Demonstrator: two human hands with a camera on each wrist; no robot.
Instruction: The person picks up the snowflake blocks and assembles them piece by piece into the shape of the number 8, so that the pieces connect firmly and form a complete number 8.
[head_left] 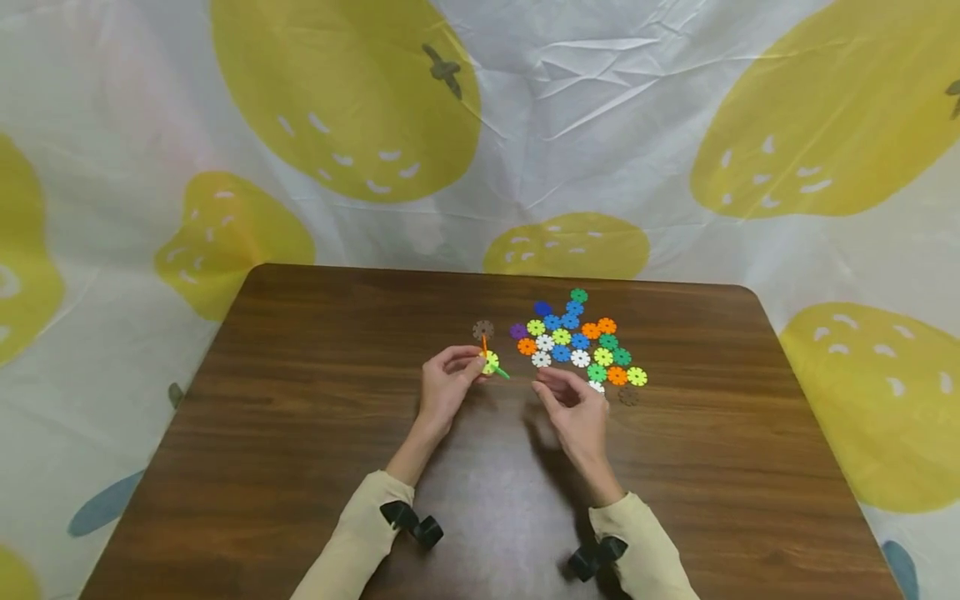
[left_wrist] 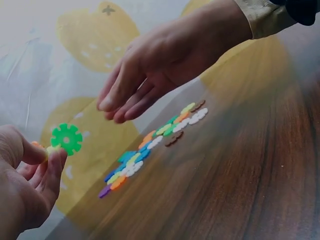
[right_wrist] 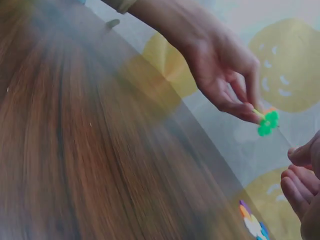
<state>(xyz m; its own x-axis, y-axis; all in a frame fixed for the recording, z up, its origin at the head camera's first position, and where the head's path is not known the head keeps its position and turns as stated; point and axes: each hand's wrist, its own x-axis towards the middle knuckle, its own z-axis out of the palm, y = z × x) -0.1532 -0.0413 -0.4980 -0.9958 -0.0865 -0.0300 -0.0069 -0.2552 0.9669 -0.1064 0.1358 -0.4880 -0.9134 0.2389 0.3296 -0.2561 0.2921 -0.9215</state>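
Note:
My left hand pinches a small cluster of joined snowflake discs just above the table: an orange one, a yellow-green one and a green one. The right wrist view shows the green disc sticking out past the left fingertips. A little to the right hovers my right hand, its fingers relaxed and holding nothing, with its fingertips pointing toward the left hand. Just behind the right hand, a flat pile of coloured discs lies on the wood.
A brown disc lies alone behind the left hand, and another brown disc lies right of the right hand. The dark wooden table stands against a white cloth with yellow fruit prints.

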